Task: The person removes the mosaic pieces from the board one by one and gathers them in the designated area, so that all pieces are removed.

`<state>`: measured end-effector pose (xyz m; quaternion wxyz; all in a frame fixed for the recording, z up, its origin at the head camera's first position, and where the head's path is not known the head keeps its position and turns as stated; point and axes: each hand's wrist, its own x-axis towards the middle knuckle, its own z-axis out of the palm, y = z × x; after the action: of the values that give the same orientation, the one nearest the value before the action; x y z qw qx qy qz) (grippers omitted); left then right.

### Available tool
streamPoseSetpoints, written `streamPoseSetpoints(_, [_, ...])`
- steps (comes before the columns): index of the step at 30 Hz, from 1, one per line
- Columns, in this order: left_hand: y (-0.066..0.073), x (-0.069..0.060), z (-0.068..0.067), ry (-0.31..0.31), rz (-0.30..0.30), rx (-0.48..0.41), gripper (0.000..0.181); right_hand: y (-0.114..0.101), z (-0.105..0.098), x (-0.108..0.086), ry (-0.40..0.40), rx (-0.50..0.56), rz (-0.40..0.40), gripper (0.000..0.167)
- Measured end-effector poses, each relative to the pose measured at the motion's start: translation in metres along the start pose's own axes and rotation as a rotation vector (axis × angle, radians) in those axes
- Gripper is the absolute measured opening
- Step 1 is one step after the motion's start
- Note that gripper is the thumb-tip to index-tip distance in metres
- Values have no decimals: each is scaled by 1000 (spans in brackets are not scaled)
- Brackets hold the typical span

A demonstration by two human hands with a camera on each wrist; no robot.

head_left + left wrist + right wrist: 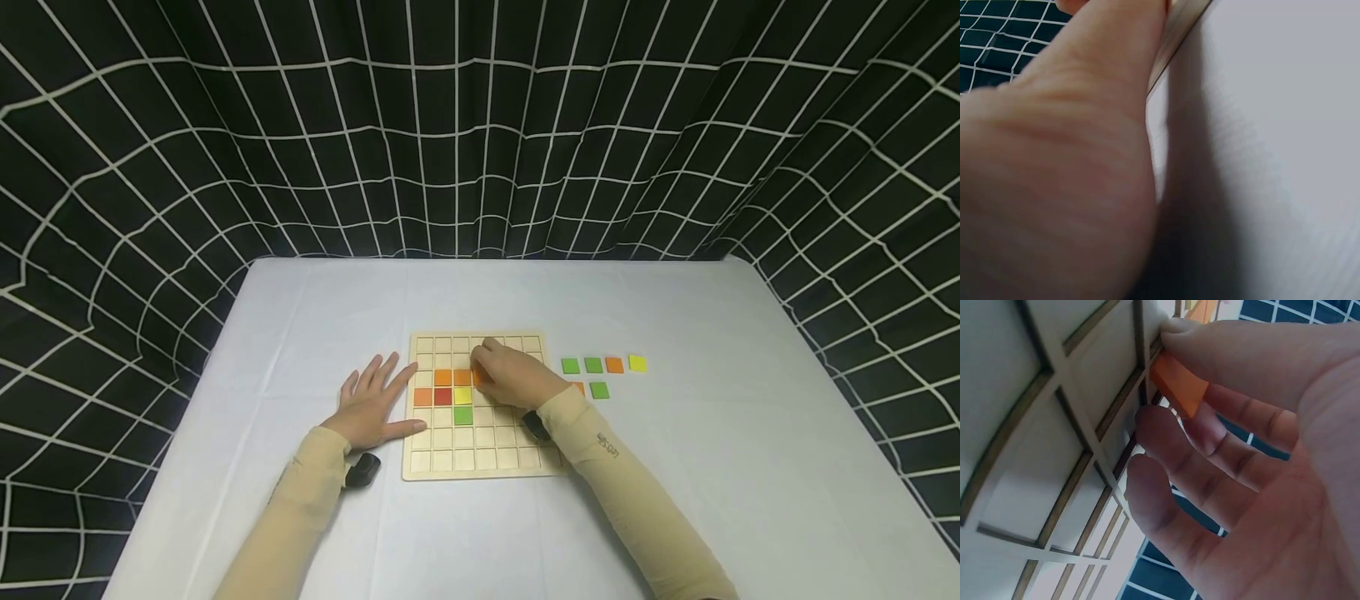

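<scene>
A pale wooden grid board (pixel 442 460) lies on the table. My right hand (pixel 519 375) is over its middle, pinching an orange square tile (pixel 1180 384) between thumb and fingers, the tile tilted against the grid. Left of that hand sit two orange tiles (pixel 443 377) in a row. Below them are a lighter orange tile (pixel 423 397), a red tile (pixel 443 397) and a yellow tile (pixel 462 396), with a green tile (pixel 463 415) under the yellow one. My left hand (pixel 367 412) rests with fingers spread at the board's left edge, thumb and index fingertip reaching its border.
Right of the board lie several loose tiles: green tiles (pixel 593 365), an orange tile (pixel 614 365) and a yellow tile (pixel 637 363). The right wrist partly covers another orange tile (pixel 577 388). A white cloth covers the table (pixel 720 433); a black gridded curtain (pixel 480 150) surrounds it.
</scene>
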<state>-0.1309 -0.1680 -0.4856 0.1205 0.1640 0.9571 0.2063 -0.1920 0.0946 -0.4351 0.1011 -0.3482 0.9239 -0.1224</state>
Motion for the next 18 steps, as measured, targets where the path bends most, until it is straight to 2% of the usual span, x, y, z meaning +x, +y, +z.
streamPoseSetpoints(6, [2, 0, -2, -8, 2, 6, 95, 2, 1, -2, 34, -4, -57, 21])
streamPoseSetpoints(18, [-5, 2, 4, 1, 9, 4, 96, 7, -1, -7, 64, -8, -50, 25])
